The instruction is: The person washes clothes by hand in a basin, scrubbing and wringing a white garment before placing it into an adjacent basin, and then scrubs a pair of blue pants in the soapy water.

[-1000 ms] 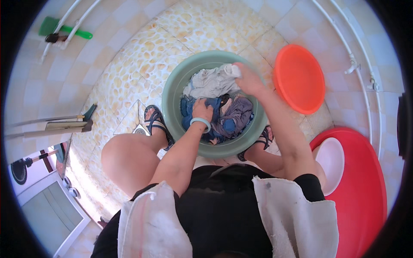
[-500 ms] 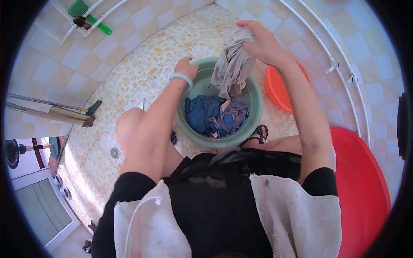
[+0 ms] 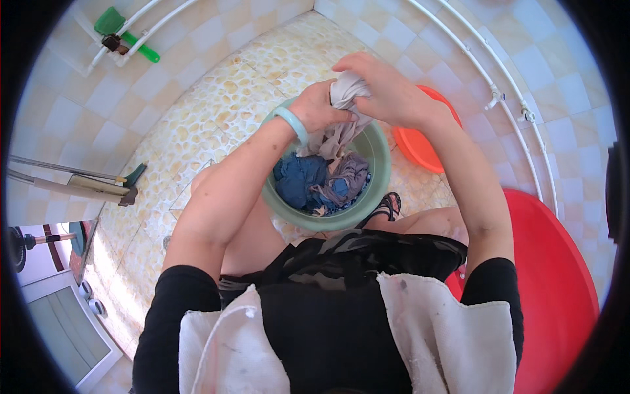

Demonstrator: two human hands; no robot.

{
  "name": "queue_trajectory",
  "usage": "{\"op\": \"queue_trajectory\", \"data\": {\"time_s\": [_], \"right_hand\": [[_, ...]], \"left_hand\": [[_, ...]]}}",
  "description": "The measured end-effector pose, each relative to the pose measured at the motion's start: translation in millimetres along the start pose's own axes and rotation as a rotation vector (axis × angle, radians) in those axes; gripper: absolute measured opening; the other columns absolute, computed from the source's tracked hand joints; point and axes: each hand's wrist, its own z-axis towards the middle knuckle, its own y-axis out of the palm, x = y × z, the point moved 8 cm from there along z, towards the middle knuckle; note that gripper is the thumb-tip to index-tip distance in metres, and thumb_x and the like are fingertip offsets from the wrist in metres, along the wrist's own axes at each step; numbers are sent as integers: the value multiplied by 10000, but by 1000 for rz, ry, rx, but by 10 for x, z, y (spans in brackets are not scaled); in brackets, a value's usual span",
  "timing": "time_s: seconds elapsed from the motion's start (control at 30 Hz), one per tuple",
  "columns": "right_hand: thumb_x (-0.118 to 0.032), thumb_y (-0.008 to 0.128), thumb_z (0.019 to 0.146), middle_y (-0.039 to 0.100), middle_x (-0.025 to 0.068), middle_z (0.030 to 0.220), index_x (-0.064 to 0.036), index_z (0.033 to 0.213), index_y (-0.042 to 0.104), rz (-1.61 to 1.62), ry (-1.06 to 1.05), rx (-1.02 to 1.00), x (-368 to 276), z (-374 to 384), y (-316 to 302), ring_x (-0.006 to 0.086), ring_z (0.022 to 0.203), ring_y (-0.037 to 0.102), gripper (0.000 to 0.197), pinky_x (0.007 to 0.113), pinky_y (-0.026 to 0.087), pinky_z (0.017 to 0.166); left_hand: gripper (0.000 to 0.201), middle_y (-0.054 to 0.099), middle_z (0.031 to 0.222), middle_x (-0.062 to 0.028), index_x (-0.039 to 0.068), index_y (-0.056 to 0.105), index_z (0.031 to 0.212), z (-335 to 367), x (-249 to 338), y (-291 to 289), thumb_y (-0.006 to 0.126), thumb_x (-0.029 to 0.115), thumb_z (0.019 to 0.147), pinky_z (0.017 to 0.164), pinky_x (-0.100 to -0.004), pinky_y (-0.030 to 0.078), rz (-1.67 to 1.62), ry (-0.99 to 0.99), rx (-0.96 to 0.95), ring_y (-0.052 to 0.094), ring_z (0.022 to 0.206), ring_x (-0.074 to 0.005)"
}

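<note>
A light grey, wet-looking cloth [image 3: 351, 92] is bunched between my two hands above the far side of a green basin [image 3: 380, 167]. My left hand [image 3: 321, 108], with a pale bangle at its wrist, is closed around the cloth's left side. On the other side my right hand [image 3: 380, 88] grips it near the top, fingers curled over. The cloth's lower folds hang into the basin. Beneath them lie a dark blue garment [image 3: 300, 182] and a grey-purple garment [image 3: 349, 174], crumpled together at the basin's near side.
An orange basin [image 3: 420, 154] stands right of the green one, by the tiled wall. A large red tub [image 3: 551, 282] is at my right side. Long-handled cleaning tools [image 3: 98, 187] lean at left. White pipes [image 3: 505, 85] run along the right wall; a green brush [image 3: 125, 33] hangs at far left.
My left hand has moved right from the basin's rim and taken hold of the grey cloth. My right hand has come lower and nearer, and the cloth is now gathered between both hands.
</note>
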Motion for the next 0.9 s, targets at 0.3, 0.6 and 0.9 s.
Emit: {"op": "queue_trajectory", "data": {"time_s": [0.3,0.6,0.9], "right_hand": [[-342,748,686,398,216,1343,-57,1392,283,557,408,175,818,-583,553,313,1234,416,892,387,364,995],[-243,756,685,503,190,1247,-75,1408,262,675,299,173,680,-371,592,281,1174,482,892,353,380,985],[41,542,724,615,87,1025,-32,1148,571,761,443,426,746,-307,202,157,954,576,431,261,437,861]], "left_hand": [[321,666,956,-59,27,631,1081,146,-53,-83,673,139,783,792,-270,475,-203,-92,21,602,873,-120],[355,647,1039,-50,25,596,1122,161,111,-12,669,91,782,838,-262,464,-45,-131,-199,582,942,-110],[537,620,1086,-132,11,522,1200,70,76,-171,709,225,745,857,-304,459,291,-24,-175,585,956,-185]]}}
